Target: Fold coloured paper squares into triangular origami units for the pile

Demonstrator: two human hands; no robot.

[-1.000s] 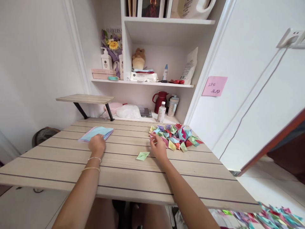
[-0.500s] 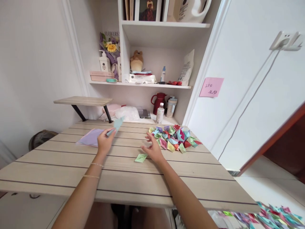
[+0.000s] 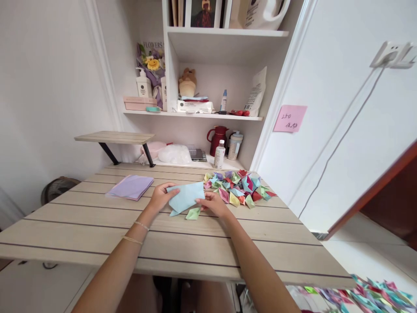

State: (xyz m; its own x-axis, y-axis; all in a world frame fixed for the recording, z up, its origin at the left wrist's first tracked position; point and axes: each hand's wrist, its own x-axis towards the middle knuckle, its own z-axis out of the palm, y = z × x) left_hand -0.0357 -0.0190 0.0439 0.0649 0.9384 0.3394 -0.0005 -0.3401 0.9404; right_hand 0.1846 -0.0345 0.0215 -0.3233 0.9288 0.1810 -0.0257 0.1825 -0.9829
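My left hand point(image 3: 160, 197) and my right hand point(image 3: 213, 203) both pinch a light blue paper sheet point(image 3: 186, 198), holding it between them just above the wooden table point(image 3: 97, 226). The left grips its left edge, the right its right edge. A small green folded paper boat point(image 3: 193, 213) lies on the table just below the sheet. A stack of flat coloured sheets point(image 3: 130, 187), purple on top, lies to the left. A pile of several folded paper boats in many colours point(image 3: 239, 188) sits to the right of my right hand.
A small raised shelf point(image 3: 114, 138) stands at the table's back left. Behind are a red kettle point(image 3: 220, 138), a bottle point(image 3: 220, 154) and wall shelves with bottles and boxes. A pink note point(image 3: 289, 118) sticks to the right wall. More coloured paper boats point(image 3: 361, 295) lie at bottom right.
My left hand lifted the blue sheet off the stack and carried it right to the middle. My right hand came in and took its other edge. The stack now shows purple on top.
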